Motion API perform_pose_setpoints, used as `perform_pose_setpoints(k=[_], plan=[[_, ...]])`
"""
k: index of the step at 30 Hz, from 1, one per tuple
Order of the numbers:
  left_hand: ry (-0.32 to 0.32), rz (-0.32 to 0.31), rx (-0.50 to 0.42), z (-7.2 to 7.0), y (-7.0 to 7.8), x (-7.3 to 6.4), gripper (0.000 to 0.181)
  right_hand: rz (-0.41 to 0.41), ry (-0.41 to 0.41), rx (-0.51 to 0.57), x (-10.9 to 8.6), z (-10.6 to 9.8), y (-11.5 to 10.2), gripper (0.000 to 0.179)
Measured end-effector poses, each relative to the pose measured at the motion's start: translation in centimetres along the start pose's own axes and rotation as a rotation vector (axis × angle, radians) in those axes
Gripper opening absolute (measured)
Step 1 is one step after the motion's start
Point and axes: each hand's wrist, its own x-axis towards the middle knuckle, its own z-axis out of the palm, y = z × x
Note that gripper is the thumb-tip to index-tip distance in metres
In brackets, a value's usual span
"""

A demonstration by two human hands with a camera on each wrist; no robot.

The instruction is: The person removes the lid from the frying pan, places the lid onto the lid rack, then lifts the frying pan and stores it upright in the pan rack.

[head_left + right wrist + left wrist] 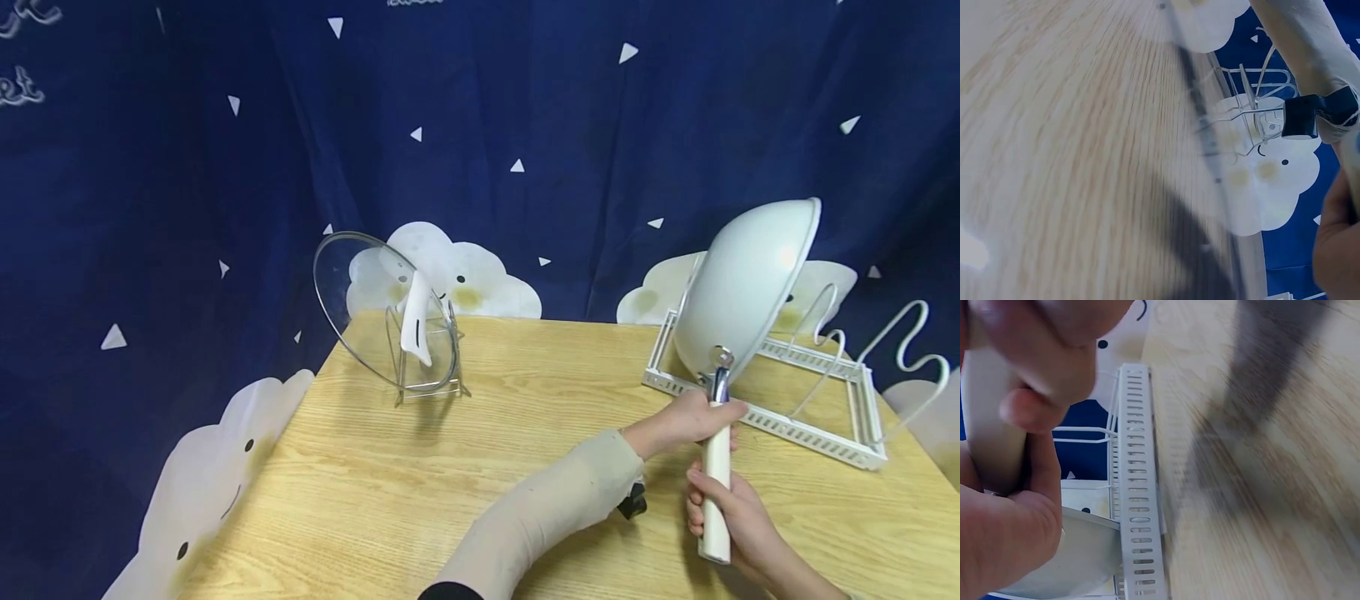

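Note:
A white wok stands tilted on its edge over the left end of a white rack, its round outside turned toward me. Its pale handle points down toward the table's front. My left hand grips the handle's upper part, close below the metal joint. Lower down, my right hand has its fingers curled round the same handle. In the left wrist view, the fingers wrap the handle beside the rack's slotted rail. Only part of the right hand shows in the right wrist view.
On the left, a glass lid with a white handle leans in a small wire stand. Wavy white wire dividers rise from the rack's right side. Behind the wooden table hangs a dark blue curtain.

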Motion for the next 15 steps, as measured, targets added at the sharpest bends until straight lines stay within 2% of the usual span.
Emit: perform_pose_setpoints(k=[2, 4, 7, 10, 15], plan=[[-0.005, -0.005, 0.021, 0.00, -0.17, 0.08, 0.037, 0.063, 0.098, -0.090, 0.05, 0.18, -0.03, 0.007], [-0.004, -0.014, 0.059, 0.00, -0.30, 0.10, 0.039, 0.107, 0.189, -0.177, 0.19, 0.37, -0.01, 0.010], [-0.004, -0.018, 0.074, -0.02, -0.44, 0.13, 0.038, 0.128, 0.273, -0.283, 0.53, 0.56, 0.03, 0.015], [-0.001, -0.012, 0.064, -0.06, -0.47, 0.19, 0.035, 0.124, 0.297, -0.362, 0.86, 0.60, 0.05, 0.017], [-0.011, -0.015, 0.037, -0.10, -0.50, 0.32, 0.030, 0.138, 0.249, -0.372, 0.97, 0.46, -0.25, 0.018]])
